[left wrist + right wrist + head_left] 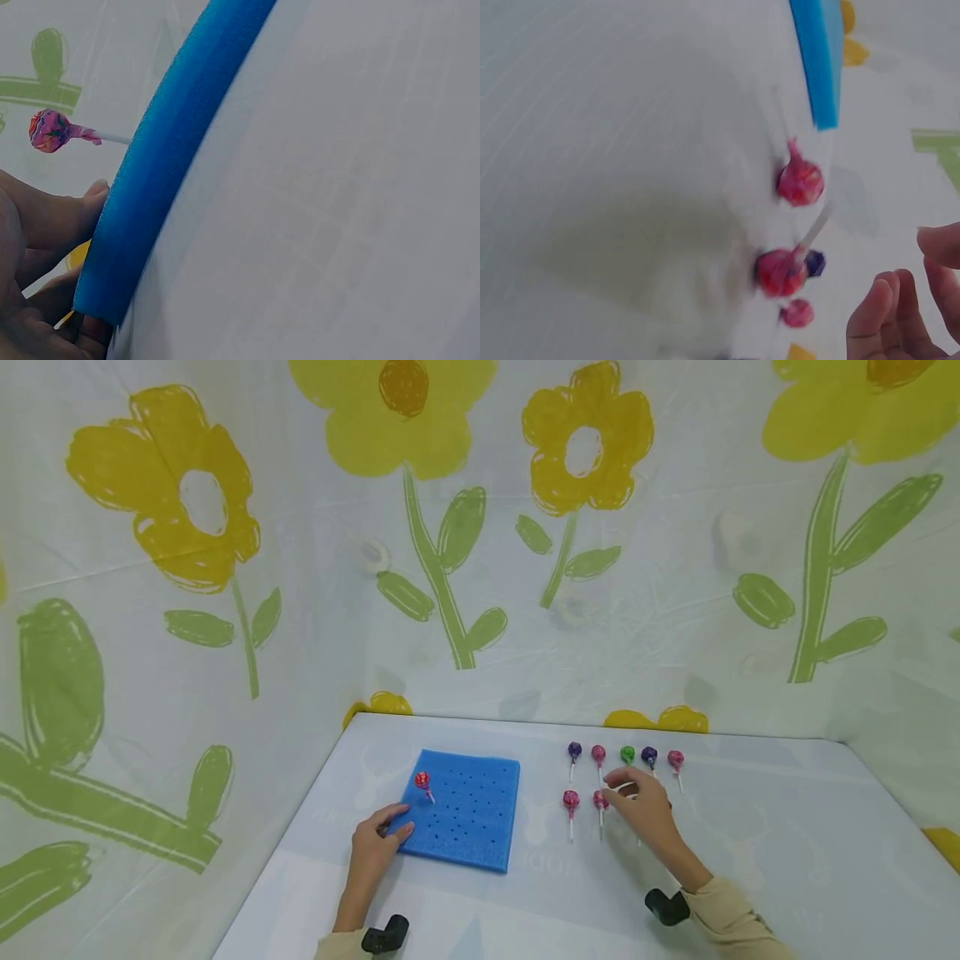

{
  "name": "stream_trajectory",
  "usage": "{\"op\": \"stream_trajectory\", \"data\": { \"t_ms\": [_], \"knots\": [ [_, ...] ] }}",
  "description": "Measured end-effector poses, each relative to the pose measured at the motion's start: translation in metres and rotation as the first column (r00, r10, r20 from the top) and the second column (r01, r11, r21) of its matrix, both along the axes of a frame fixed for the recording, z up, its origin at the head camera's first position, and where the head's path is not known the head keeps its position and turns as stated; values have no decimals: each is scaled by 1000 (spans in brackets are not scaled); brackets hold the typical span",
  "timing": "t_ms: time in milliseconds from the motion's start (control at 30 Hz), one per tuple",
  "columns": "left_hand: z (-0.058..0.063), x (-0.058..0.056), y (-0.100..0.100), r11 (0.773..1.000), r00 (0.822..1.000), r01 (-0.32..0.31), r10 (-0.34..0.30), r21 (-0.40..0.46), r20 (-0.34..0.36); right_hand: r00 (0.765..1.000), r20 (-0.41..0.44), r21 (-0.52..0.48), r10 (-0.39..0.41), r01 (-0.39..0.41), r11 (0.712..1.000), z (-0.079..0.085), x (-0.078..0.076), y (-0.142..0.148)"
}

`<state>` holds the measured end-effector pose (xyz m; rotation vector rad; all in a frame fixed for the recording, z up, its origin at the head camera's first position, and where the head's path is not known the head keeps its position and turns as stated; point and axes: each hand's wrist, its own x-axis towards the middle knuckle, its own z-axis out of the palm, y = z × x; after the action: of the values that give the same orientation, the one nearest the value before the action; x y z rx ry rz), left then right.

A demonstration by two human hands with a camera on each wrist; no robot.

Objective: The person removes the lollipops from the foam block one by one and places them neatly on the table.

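Note:
A blue foam board (465,810) with rows of small holes lies on the table, left of centre. One red-orange lollipop (422,781) stands in it by its stick, also seen as a wrapped lollipop (51,131) in the left wrist view. My left hand (375,843) grips the board's left edge, fingertips on its top and side. My right hand (641,806) hovers over the loose lollipops, thumb and fingers apart, beside a pink-red lollipop (600,799). In the right wrist view nothing shows between the fingers (874,307). Another stick (639,841) pokes out below this hand, its head hidden.
Along the back lie a purple lollipop (574,749), a pink one (597,752), a green lollipop (627,755), a dark blue one (649,757) and another pink one (676,760). Nearer lies a pink lollipop (571,799). A flowered curtain (675,610) surrounds the white table (570,910).

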<state>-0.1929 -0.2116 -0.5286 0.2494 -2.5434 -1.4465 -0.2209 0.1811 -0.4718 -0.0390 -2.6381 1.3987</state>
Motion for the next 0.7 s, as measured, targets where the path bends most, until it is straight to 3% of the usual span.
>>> {"op": "stream_trajectory", "data": {
  "t_ms": [300, 700],
  "knots": [
    [1, 3, -1, 1000, 1000, 15, -15, 14, 3, 994, -45, -84, 96, -100, 992, 8, -4, -37],
    [-2, 0, -2, 999, 1000, 15, -16, 48, 7, 983, -65, -112, 172, -178, 978, 15, -7, -84]
  ]
}}
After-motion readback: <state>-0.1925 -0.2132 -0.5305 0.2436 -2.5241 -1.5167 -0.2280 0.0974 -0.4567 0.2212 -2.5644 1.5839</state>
